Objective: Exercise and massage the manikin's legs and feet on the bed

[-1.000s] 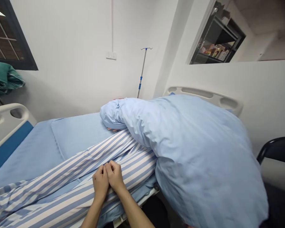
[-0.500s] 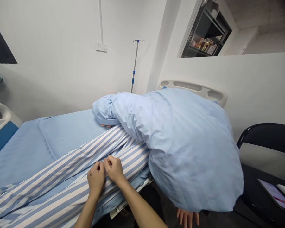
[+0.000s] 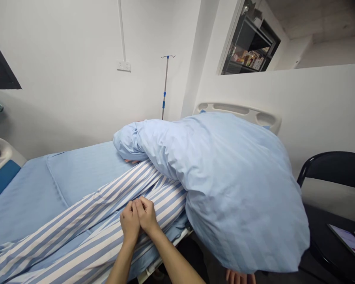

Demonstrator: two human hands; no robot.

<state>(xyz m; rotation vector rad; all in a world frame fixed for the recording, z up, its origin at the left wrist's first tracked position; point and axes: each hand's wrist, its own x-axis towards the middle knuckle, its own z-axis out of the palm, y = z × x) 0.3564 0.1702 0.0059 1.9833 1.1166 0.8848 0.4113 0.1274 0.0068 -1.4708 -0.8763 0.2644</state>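
Note:
My left hand (image 3: 129, 221) and my right hand (image 3: 147, 213) are curled into fists, pressed side by side with the knuckles touching. No object shows in either one. Both are over the thigh area of blue-and-white striped trousers (image 3: 103, 221), worn by a person on the bed; whether they rest on the cloth or hover just above it, I cannot tell. A light blue quilt (image 3: 225, 177) covers that person's upper body. Fingers of a hand (image 3: 132, 161) peek out at its left end, and another hand (image 3: 240, 277) hangs below its lower edge.
The bed (image 3: 85, 169) has a blue sheet and a pale headboard (image 3: 239, 108). Behind it stands an IV pole (image 3: 166, 85). At right, a black chair (image 3: 337, 169) holds a tablet (image 3: 347, 240). A footboard (image 3: 2, 156) is at the left.
My fists have come closer together and now touch, a little farther right in view. The camera view has shifted slightly; the quilt and the striped legs look much the same.

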